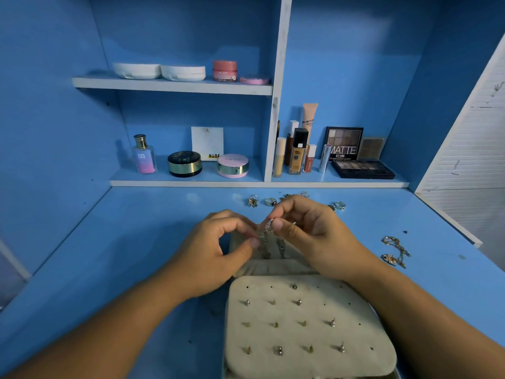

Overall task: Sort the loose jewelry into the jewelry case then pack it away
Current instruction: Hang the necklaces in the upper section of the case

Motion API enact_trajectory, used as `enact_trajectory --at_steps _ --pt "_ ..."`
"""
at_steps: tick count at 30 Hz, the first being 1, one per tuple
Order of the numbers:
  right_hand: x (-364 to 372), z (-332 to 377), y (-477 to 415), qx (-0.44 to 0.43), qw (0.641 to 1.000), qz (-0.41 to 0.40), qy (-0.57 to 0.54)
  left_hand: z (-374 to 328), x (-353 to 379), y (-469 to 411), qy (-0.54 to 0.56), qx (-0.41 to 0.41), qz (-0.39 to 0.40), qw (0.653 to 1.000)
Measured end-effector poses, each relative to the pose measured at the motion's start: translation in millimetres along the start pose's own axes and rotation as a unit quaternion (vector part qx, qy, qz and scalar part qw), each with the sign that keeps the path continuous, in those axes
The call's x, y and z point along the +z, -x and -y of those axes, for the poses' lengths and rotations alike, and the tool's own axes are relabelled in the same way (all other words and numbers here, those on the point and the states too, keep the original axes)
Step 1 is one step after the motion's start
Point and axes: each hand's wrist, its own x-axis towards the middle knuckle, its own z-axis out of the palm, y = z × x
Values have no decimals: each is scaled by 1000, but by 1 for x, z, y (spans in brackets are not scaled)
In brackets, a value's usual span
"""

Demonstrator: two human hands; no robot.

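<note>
**Silver chain over the open case: handling notes**

Both hands are up over the far section of the jewelry case [289,336]. My right hand [314,236] pinches the silver chain [265,237] between thumb and forefinger at its upper end. My left hand [216,253] pinches it lower down and to the left. The rest hangs slack between and below the two pinches, over the fabric pocket at the back of the case. I cannot tell whether the low end touches the fabric.

Handling, as I judge it:
- Very light, so it needs almost no grip force.
- Limp, with no stiffness at all. It will pool wherever I let it drop, so it wants lowering rather than dropping.
- Fine links, likely to slip through fingertips and to knot on themselves.
- It could snag on the studs [299,302] seated in the near panel, so I keep it clear of them.
- Best hold is two points kept apart, one near the clasp end, so the run stays straight.

Elsewhere:
- Several rings [270,201] lie loose on the worktop [136,255] beyond my hands. They are small, hard and apt to roll.
- A gold necklace [396,251] lies bunched well off to the right. It looks tangled and will want lifting from one end.

The case lies open, so packing it away comes later.
</note>
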Motion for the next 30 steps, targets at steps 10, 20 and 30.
enact_trajectory --at_steps 10,20,30 --pt "-9 0 3 51 984 33 169 -6 -1 2 -6 0 -39 999" --pt "-2 0 2 19 975 95 200 -19 -2 4 -139 146 -66 977" --pt "-5 6 0 4 988 29 153 -22 5 3 111 -17 -57 992"
